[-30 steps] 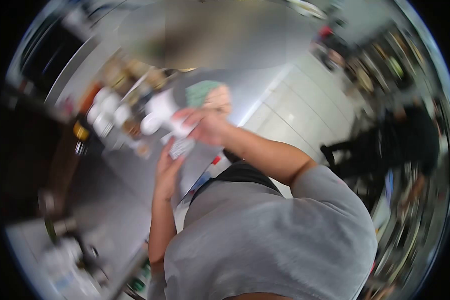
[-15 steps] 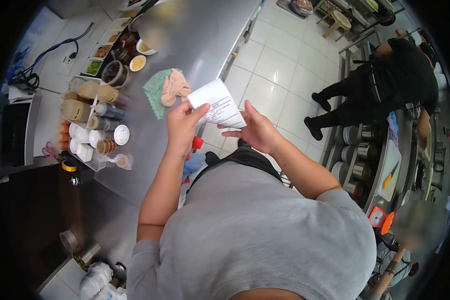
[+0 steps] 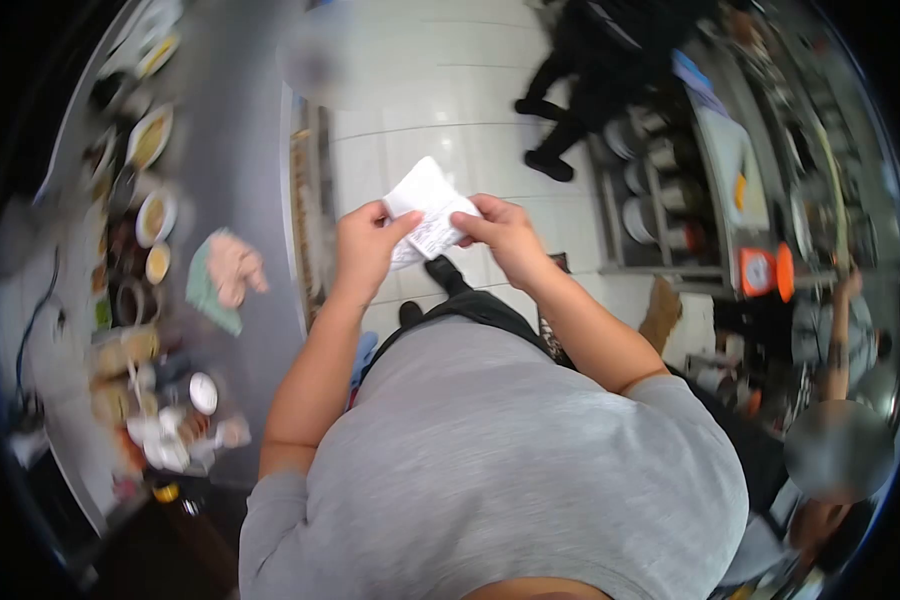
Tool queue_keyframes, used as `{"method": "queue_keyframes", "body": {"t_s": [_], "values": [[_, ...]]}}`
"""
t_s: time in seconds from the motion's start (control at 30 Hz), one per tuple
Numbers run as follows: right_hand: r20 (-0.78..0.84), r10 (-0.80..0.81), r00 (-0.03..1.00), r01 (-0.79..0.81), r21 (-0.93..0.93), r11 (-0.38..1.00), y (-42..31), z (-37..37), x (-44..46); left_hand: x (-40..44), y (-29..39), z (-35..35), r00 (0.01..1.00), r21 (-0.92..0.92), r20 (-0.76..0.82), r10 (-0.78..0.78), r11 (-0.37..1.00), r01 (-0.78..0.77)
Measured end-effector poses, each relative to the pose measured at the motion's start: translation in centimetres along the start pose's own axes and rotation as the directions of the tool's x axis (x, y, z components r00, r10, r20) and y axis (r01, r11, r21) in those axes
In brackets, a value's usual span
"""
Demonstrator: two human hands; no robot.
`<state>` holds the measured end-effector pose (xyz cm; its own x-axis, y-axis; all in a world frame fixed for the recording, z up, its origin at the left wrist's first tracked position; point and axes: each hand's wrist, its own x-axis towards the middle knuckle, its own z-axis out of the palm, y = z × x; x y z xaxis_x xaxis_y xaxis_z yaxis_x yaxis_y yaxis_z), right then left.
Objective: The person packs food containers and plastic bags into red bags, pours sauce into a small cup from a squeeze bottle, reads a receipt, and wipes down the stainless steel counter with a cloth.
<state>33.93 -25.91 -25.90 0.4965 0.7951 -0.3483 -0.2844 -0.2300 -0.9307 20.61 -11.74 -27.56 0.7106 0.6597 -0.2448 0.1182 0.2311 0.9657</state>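
Observation:
A white paper receipt (image 3: pixel 433 208) with dark printed lines is held in front of my body, above the tiled floor. My left hand (image 3: pixel 368 243) pinches its left edge with the thumb on top. On the right edge, my right hand (image 3: pixel 505 235) grips the paper between thumb and fingers. The receipt looks bent or folded, and its print is too small to read. To the left, a green cloth (image 3: pixel 205 290) and a pink cloth (image 3: pixel 234 268) lie bunched together on the steel counter (image 3: pixel 235 130), apart from my hands.
Bowls of food (image 3: pixel 156 217), sauce containers and white lids (image 3: pixel 203 393) line the counter's far side. A person in dark clothes (image 3: pixel 610 60) stands ahead by a steel rack with pots. An orange scale (image 3: pixel 758 271) and a cutting board (image 3: pixel 735 170) are on the right; another person is beyond.
My right hand, open beside the receipt before, now grips its right edge. The view has turned rightward, so the counter and cloths appear further left. The receipt has changed its angle.

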Motion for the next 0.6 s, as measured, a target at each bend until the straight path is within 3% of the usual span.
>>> {"method": "queue_keyframes", "body": {"t_s": [0.03,0.1,0.2,0.3,0.33,0.37,0.4,0.43,0.47,0.53,0.6], "values": [[-0.078,-0.087,0.993,0.088,0.013,0.996,0.7,-0.9,0.1,0.4,-0.3,1.0,0.999,0.037,0.046,0.024,0.999,-0.026],[-0.169,-0.070,0.983,0.056,-0.089,0.994,0.2,-3.2,-0.5,1.3,-0.8,3.3,0.989,0.092,0.122,0.087,0.991,-0.099],[-0.163,-0.040,0.986,0.026,-0.086,0.996,-0.2,-7.5,-1.3,2.1,-0.5,7.1,0.970,0.000,0.243,0.020,1.000,-0.021],[-0.360,-0.274,0.892,0.242,-0.134,0.961,-0.4,-13.4,-2.2,3.5,-0.9,11.0,0.940,0.147,0.341,0.018,0.987,-0.072],[-0.427,-0.458,0.779,0.316,-0.363,0.877,-0.2,-16.8,-1.9,4.0,-0.9,12.4,0.935,0.165,0.354,0.019,0.983,-0.083],[-0.478,-0.551,0.684,0.235,-0.571,0.787,-2.2,-20.0,-2.9,4.3,-0.9,14.0,0.929,0.182,0.369,0.024,0.978,-0.098],[-0.531,-0.531,0.660,0.110,-0.632,0.767,-4.1,-23.9,-4.2,4.8,-1.0,15.6,0.922,0.195,0.387,0.032,0.974,-0.115],[-0.396,-0.749,0.531,0.105,-0.846,0.522,-5.5,-28.6,-5.1,5.6,-1.6,17.4,0.916,0.232,0.400,0.034,0.963,-0.137],[-0.302,-0.843,0.445,0.091,-0.921,0.378,-7.2,-33.5,-6.4,6.3,-2.3,19.1,0.909,0.265,0.414,0.036,0.951,-0.158],[-0.222,-0.905,0.364,-0.074,-0.975,0.210,-10.8,-43.1,-9.8,7.4,-2.8,23.2,0.901,0.308,0.433,0.016,0.937,-0.165],[-0.203,-0.939,0.276,-0.277,-0.953,0.124,-14.8,-52.4,-13.9,8.3,-4.3,27.2,0.897,0.267,0.443,-0.008,0.956,-0.123]]}}
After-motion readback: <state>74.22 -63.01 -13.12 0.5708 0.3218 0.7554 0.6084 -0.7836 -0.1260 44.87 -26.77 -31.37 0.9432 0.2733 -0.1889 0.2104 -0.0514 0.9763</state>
